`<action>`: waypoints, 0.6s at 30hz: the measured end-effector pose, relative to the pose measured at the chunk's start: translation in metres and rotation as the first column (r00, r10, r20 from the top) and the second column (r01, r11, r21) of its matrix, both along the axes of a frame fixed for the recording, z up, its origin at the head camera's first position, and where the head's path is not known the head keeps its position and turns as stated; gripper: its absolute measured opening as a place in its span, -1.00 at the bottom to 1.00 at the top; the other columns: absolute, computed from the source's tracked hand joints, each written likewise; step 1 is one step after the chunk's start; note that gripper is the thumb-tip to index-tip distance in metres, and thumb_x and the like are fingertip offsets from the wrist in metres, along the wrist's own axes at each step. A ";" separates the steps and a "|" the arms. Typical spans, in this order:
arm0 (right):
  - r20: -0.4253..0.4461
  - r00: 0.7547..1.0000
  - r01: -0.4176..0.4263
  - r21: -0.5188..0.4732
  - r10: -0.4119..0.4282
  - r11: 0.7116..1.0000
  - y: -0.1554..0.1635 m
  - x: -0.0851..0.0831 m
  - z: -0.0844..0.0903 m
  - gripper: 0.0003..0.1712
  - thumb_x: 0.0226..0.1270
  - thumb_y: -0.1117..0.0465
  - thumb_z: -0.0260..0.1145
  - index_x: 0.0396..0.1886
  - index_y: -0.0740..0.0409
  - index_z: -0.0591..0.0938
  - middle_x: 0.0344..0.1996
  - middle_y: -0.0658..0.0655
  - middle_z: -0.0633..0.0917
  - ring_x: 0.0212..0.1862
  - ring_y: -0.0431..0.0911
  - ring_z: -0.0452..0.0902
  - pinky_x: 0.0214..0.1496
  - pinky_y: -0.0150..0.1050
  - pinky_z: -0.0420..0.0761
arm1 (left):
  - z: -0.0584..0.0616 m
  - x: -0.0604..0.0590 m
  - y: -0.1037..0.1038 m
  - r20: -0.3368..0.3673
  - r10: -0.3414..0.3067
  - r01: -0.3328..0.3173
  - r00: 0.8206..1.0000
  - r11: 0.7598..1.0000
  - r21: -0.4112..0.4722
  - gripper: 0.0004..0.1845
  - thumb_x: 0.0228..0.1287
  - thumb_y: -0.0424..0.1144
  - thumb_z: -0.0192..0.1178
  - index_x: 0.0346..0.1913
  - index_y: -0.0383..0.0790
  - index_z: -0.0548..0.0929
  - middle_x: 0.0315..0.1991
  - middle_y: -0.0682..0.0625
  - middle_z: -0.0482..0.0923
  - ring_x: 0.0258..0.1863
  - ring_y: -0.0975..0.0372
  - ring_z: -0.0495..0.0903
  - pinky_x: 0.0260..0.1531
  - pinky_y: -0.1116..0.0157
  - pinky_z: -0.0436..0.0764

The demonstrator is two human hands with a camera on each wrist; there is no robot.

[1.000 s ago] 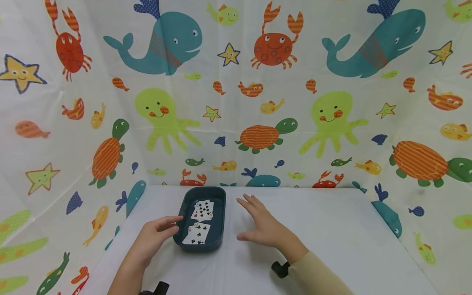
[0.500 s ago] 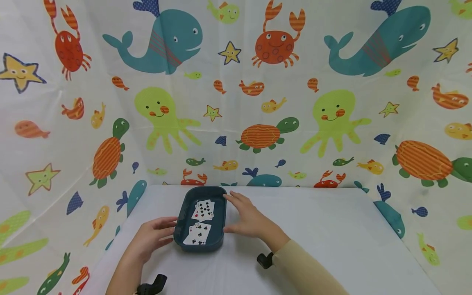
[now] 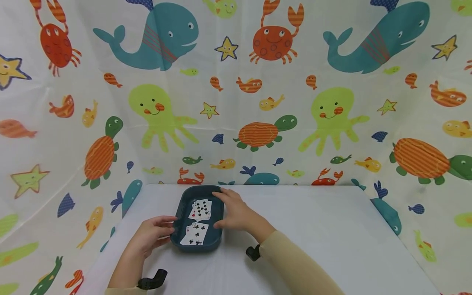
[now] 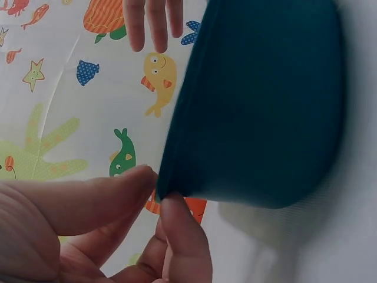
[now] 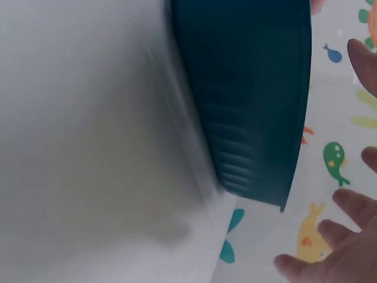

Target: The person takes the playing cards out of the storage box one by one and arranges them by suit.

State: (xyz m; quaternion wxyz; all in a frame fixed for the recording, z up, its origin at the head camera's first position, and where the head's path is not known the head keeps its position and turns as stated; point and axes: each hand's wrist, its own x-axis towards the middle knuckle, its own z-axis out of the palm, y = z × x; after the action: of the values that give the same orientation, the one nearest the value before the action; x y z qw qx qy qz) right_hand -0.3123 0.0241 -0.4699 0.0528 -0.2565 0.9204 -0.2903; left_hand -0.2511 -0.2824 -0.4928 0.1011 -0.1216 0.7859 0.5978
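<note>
A dark teal tray [image 3: 197,248] with rounded corners rests on the white table. Inside lie two groups of overlapping playing cards, one farther back [image 3: 200,209] and one nearer [image 3: 194,234]. My left hand [image 3: 149,235] is at the tray's left side. In the left wrist view its thumb and a finger pinch the rim of the tray [image 4: 265,100]. My right hand [image 3: 237,211] reaches over the right rim, thumb and fingers spread. Those fingers [image 5: 356,206] look apart from the tray wall [image 5: 253,88] in the right wrist view.
White cloth covers the table [image 3: 313,233], which extends to the right of the tray. Behind it hangs a curtain [image 3: 228,106] printed with sea animals. A black wrist mount [image 3: 153,280] sits on the left wrist, another [image 3: 253,253] on the right.
My right hand has moved left from beside the tray to over its right rim. The left hand has closed in on the left rim. The cards lie as before.
</note>
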 end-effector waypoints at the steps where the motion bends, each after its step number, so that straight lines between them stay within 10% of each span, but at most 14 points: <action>1: -0.004 1.000 -0.002 0.003 0.002 1.000 -0.002 -0.001 0.001 0.18 0.14 -0.11 0.70 0.71 -0.25 0.28 0.75 0.04 0.17 0.76 0.15 0.01 0.59 0.37 0.35 | 0.000 0.000 0.000 0.000 0.000 0.000 1.000 1.000 0.001 -0.54 0.48 -0.39 0.29 0.39 -0.30 0.64 0.20 -0.29 0.61 -0.09 0.15 0.72 -0.05 0.19 0.80; 18: -0.095 0.991 -0.082 0.119 0.093 0.990 -0.040 -0.023 -0.009 0.22 0.14 -0.16 0.68 0.73 -0.20 0.23 0.76 0.09 0.14 0.79 0.14 -0.10 0.71 0.34 0.10 | -0.003 -0.004 -0.001 0.011 0.002 -0.002 1.000 1.000 -0.001 -0.54 0.43 -0.43 0.32 0.36 -0.31 0.66 -0.05 -0.13 0.60 -0.16 0.13 0.66 -0.12 0.24 0.78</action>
State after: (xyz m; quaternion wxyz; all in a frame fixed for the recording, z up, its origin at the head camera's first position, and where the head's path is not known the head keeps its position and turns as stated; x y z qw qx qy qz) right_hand -0.3353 -0.0158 -0.4792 0.0339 -0.3075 0.9249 -0.2211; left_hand -0.2551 -0.2834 -0.4960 0.1047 -0.1255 0.7854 0.5970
